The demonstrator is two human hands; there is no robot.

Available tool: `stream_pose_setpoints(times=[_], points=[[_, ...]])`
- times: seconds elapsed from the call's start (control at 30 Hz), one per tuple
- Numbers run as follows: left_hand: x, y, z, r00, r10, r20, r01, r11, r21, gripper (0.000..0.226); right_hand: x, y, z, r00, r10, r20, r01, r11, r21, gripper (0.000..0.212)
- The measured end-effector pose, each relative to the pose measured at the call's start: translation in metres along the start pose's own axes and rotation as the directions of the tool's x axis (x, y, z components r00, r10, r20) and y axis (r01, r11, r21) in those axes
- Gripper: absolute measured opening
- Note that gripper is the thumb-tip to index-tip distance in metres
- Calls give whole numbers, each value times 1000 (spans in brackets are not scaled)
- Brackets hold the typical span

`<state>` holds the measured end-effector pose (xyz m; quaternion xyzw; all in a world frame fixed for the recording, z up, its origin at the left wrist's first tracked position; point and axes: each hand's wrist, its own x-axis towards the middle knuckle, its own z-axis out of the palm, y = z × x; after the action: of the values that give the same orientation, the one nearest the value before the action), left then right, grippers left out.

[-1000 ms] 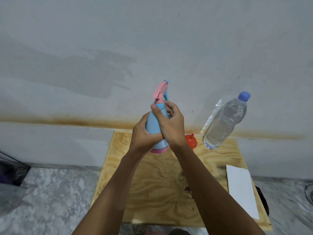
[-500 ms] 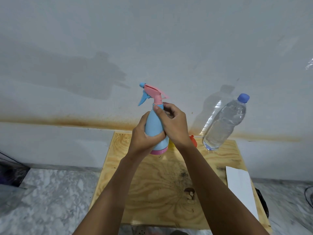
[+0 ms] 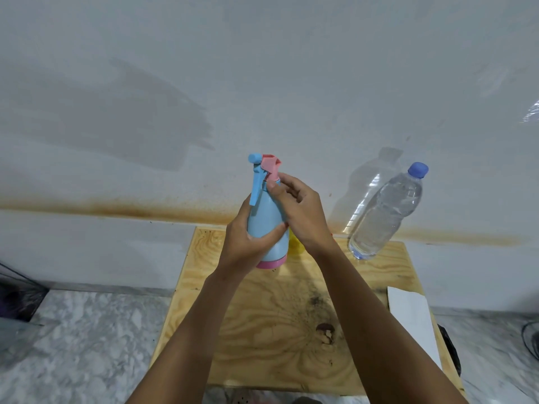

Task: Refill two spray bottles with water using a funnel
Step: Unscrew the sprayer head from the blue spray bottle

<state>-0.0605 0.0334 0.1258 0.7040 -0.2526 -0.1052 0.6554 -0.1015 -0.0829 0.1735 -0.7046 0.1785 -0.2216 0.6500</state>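
A light blue spray bottle [image 3: 264, 220] with a pink base and a pink and blue trigger head is held upright above the wooden table [image 3: 262, 345]. My left hand [image 3: 248, 243] grips its body from the left. My right hand [image 3: 300, 208] pinches the collar under the trigger head with curled fingers. The trigger faces me and the left. A clear water bottle [image 3: 385, 211] with a blue cap leans against the wall at the right. A yellow object [image 3: 296, 243] shows just behind the spray bottle, mostly hidden by my right wrist.
A white sheet [image 3: 414, 322] lies at the table's right edge. A dark object [image 3: 450, 351] sits on the floor beside it. The white wall stands right behind the table. Marble floor surrounds the table, with a dark bag [image 3: 17, 298] at the far left.
The trigger head has turned round on the bottle, from pointing left half a second ago to facing me. My right hand has shifted its hold on the collar. The orange item behind is now hidden.
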Motion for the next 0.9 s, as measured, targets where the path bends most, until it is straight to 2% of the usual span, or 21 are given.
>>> stream_pose_setpoints(times=[0.1, 0.27, 0.33, 0.43, 0.57, 0.9], points=[[0, 1, 1, 1000, 1, 4, -1, 1000, -21, 67, 2, 0, 5, 999, 6, -40, -7, 1000, -3, 42], [0, 1, -2, 999, 36, 16, -36, 999, -20, 67, -3, -2, 3, 1000, -2, 14, 3, 999, -54, 12], [0, 0, -1, 999, 43, 24, -42, 999, -21, 66, -5, 0, 5, 1000, 1, 13, -1, 1000, -21, 19], [0, 0, 1, 998, 55, 22, -55, 998, -16, 66, -4, 3, 10, 998, -1, -63, 1, 1000, 3, 38], [1, -2, 0, 998, 59, 15, -59, 998, -25, 67, -4, 1, 9, 997, 56, -45, -52, 994, 95, 25], [1, -2, 3, 997, 78, 21, -78, 997, 6, 65, -3, 3, 14, 997, 11, -76, -12, 1000, -16, 24]])
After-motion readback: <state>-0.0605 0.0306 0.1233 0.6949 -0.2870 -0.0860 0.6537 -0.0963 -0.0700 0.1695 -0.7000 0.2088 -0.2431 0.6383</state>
